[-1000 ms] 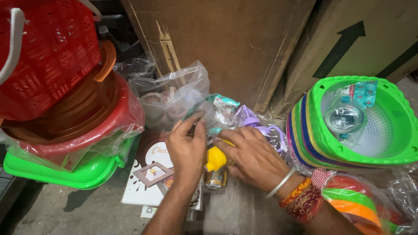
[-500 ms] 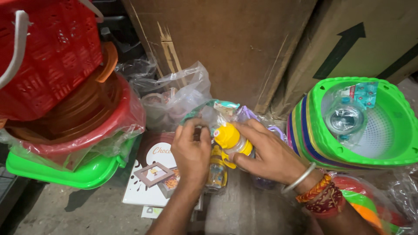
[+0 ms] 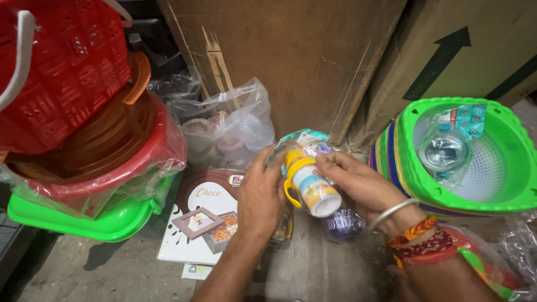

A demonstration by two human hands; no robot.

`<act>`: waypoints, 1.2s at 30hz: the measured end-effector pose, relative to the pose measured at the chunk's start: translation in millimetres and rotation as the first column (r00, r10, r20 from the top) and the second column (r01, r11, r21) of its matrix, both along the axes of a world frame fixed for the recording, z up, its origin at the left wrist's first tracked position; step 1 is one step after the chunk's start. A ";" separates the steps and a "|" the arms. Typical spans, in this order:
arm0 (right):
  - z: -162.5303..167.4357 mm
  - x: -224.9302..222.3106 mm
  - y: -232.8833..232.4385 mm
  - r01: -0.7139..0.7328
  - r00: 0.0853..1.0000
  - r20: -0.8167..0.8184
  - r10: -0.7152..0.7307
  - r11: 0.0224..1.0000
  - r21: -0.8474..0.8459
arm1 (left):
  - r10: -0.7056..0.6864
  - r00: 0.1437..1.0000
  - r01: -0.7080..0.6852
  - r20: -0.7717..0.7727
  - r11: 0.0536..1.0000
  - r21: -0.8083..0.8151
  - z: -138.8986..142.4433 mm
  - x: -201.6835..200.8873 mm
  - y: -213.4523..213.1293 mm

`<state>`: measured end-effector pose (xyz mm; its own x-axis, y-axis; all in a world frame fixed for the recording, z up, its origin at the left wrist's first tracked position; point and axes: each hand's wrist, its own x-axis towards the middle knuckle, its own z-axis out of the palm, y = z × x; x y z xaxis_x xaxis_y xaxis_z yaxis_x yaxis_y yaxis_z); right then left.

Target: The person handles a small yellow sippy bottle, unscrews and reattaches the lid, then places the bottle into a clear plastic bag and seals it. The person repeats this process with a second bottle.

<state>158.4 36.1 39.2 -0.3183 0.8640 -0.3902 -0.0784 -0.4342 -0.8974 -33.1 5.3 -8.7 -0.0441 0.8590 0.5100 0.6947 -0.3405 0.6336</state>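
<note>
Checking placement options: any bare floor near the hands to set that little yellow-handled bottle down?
One free patch: bare concrete floor at lower left, bordered by the green tub and the flat printed box. Elsewhere it is crowded: bagged items against the cardboard, stacked baskets on the right. Both the left hand and right hand hold the bottle.

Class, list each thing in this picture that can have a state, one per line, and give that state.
Baby bottle: tilted, base toward the camera, held in both hands.
Left hand: closed on the bottle's handle side.
Right hand: fingers on the bottle's top.
Green baskets: stacked, tilted; a wrapped item lies inside.
Red basket: on top of stacked tubs.
Clear bag: crumpled, filled.
Flat box: lying flat.
</note>
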 end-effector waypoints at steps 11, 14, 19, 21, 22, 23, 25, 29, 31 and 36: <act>10.8 7.8 -2.4 -0.081 0.985 -0.137 0.101 0.986 0.142 | -0.057 0.997 0.053 0.050 0.996 0.078 13.2 2.3 -2.5; 5.2 3.8 0.3 -0.025 0.997 0.073 0.006 0.965 0.262 | -0.053 0.996 0.048 0.073 0.997 0.058 14.4 4.0 -2.7; -4.8 1.9 8.3 -0.074 0.945 0.318 -0.074 0.900 0.429 | -0.075 0.990 0.070 0.115 0.996 0.053 12.7 4.4 -2.0; -7.9 1.9 6.7 -0.048 0.949 0.301 -0.093 0.901 0.430 | -0.085 0.989 0.076 0.122 0.994 0.077 11.1 4.4 -1.6; -8.2 2.9 6.7 -0.042 0.947 0.297 -0.126 0.865 0.499 | -0.096 0.984 0.084 0.148 0.993 0.079 10.4 4.9 -0.7; -8.3 3.8 5.7 -0.035 0.944 0.290 -0.158 0.825 0.565 | -0.107 0.979 0.094 0.175 0.992 0.081 9.7 5.1 0.2; -8.9 3.7 4.1 0.031 0.969 0.189 -0.160 0.836 0.548 | -0.128 0.965 0.120 0.227 0.992 0.047 8.1 5.0 0.5; -10.3 0.6 4.6 0.160 0.986 -0.024 -0.163 0.915 0.371 | -0.170 0.948 0.179 0.270 0.984 -0.008 5.9 5.1 0.5; -10.0 -0.2 6.2 0.195 0.978 -0.005 -0.209 0.904 0.381 | -0.185 0.949 0.191 0.256 0.982 0.001 5.2 4.9 0.8; -3.3 -2.7 7.6 0.195 0.978 -0.013 -0.207 0.897 0.397 | -0.183 0.950 0.186 0.252 0.983 0.011 4.8 4.2 0.1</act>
<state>155.8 43.8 35.9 -0.1153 0.9933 -0.0113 -0.0979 -0.0227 -0.9949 -28.9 5.4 -4.0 -0.0094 0.8705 0.4921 0.4392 -0.4385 0.7841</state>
